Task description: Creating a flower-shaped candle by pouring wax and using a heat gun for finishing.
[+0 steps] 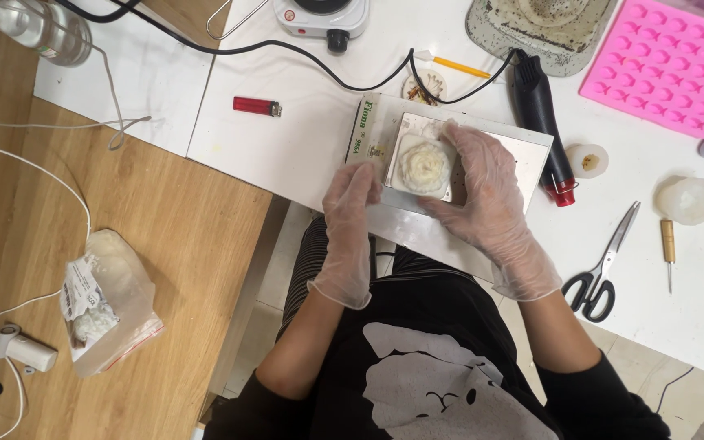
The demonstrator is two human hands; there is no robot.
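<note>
Item one: a white flower-shaped mould [425,165], square in outline with a rose relief on top. We find it lying on a flat metal plate [523,151], which rests on the white surface [303,147]. We take this plate as our landmark.

Item two: our left hand [350,224], in a thin clear glove. Its fingers [362,181] lie stretched and unclenched at the plate's near-left edge, their tips just beside the mould's left side; we cannot tell whether they touch it.

Item three: our right hand [486,200], gloved alike. Its fingers [459,140] curve around the mould's right side and far edge, pressed against it in a loose hold rather than a clenched one. The mould thus sits between the two hands.

Item four: a green-and-white box [363,126], tucked under the plate's left edge.

Item five: a red lighter [256,106], left of the plate and well apart from it.

Item six: a black heat tool with a red tip [541,122], just right of the plate, its cord running off beyond the plate.

Item seven: scissors [603,265], right of the plate and nearer to us.

Item eight: a pink silicone tray [666,65], beyond the plate to the right.

Item nine: a clear plastic bag [112,314], on the wooden surface far left of the plate.
</note>
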